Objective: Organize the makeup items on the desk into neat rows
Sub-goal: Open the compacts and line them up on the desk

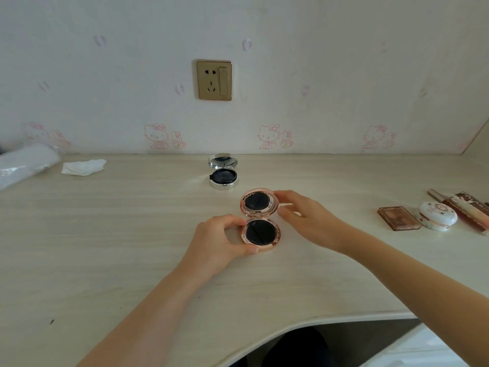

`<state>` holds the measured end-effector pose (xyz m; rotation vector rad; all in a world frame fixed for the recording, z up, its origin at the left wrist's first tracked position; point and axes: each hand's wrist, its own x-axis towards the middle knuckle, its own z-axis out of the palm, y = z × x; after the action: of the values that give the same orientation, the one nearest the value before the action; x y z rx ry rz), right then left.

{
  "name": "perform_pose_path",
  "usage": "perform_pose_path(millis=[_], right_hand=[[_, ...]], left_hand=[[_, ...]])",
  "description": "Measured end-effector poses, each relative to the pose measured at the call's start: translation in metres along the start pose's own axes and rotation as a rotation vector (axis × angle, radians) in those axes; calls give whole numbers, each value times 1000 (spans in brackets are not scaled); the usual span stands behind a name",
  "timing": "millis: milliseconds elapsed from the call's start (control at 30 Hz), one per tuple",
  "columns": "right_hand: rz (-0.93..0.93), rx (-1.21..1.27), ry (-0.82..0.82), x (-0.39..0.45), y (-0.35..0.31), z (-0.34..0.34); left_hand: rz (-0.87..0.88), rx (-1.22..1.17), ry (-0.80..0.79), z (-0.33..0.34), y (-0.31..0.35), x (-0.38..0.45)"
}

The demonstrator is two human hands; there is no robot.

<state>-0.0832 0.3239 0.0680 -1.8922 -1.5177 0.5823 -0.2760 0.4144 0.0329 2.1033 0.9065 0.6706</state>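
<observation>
Two hands on open rose-gold compact, frame centre.
Left hand (225,238) grips the base of the rose-gold compact (260,221) on the desk (119,234); silver compact (223,172) open just above; right hand (304,215), fingers relaxed, touches the lid; more makeup (438,215) far right.

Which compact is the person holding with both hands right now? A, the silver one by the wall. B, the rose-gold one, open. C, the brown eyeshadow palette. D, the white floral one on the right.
B: the left hand grips the base of the open rose-gold compact while the right hand touches its lid.
</observation>
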Motion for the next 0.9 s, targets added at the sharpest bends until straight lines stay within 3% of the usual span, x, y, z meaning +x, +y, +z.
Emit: perform_pose_path(millis=[700, 900], right_hand=[[-38, 14, 7, -24, 8, 1], [7, -159, 35, -41, 7, 28]], left_hand=[[33, 46, 19, 1, -1, -1], [76, 30, 18, 2, -1, -4]])
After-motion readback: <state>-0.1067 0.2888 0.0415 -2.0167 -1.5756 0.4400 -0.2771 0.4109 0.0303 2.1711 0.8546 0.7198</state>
